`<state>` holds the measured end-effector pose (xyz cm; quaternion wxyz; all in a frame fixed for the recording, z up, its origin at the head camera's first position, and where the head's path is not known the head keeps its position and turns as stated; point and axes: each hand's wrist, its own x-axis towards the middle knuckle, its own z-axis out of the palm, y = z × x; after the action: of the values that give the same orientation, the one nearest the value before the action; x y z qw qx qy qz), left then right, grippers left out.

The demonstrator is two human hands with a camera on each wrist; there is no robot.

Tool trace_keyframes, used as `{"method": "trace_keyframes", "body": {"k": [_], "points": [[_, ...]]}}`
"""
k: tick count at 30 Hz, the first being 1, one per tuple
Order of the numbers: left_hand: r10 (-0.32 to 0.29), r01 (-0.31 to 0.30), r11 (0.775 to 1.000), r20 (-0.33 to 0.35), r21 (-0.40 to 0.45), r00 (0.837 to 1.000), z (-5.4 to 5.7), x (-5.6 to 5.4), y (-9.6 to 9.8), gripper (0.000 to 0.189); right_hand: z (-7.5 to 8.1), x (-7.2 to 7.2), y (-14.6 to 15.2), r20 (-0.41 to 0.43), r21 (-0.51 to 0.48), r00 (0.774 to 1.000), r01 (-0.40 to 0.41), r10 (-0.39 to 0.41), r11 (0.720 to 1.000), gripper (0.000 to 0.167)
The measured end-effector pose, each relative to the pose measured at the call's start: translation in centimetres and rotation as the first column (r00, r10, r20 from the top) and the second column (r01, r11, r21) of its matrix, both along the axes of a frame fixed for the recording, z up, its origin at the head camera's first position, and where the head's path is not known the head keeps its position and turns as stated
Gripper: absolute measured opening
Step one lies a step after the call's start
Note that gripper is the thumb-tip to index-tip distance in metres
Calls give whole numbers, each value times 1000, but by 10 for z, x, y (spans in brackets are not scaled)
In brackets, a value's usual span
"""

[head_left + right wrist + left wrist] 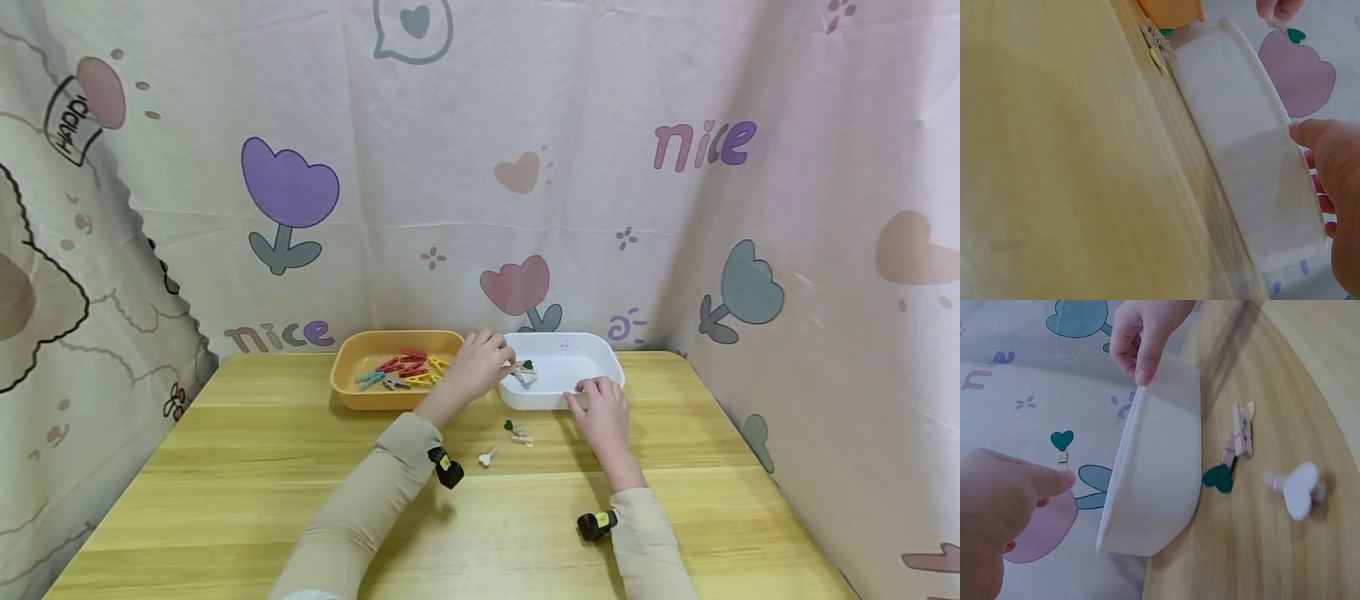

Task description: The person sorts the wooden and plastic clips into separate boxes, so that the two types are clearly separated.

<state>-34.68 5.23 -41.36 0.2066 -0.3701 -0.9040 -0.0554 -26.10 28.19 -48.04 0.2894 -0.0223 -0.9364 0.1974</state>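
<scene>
My left hand point(476, 368) pinches a small wooden clothespin topped with a green heart point(1062, 440), raised over the left end of a white bin point(536, 401). With thumb over the rim and fingers inside, my right hand point(604, 415) grips the bin's front wall near its right corner. A few small clothespins point(527, 379) lie inside the bin at its left end. In front of it on the table are a green-heart clothespin point(1219, 477), a wooden clothespin with a yellow top point(522, 441) and a white-heart clothespin point(1298, 490).
An orange bin point(375, 402) stands just left of the white one, holding several red, yellow and blue clothespins point(411, 369). Both bins sit at the back edge of the wooden table point(247, 467), against a printed curtain point(420, 167).
</scene>
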Motion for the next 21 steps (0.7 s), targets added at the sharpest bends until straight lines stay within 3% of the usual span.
{"method": "trace_keyframes", "body": {"k": [6,14,21], "points": [[46,-47,999,63,23,997,0,-6,14,14,0,-1,1,7,4,1000,-2,2,1000,25],[102,-110,991,97,75,990,-7,-18,32,15,2,-1,1,18,3,1000,-3,3,1000,27],[130,-147,984,152,105,980,-7,-19,47,17,2,-2,0,40,-11,999,1,-1,1000,27]]}}
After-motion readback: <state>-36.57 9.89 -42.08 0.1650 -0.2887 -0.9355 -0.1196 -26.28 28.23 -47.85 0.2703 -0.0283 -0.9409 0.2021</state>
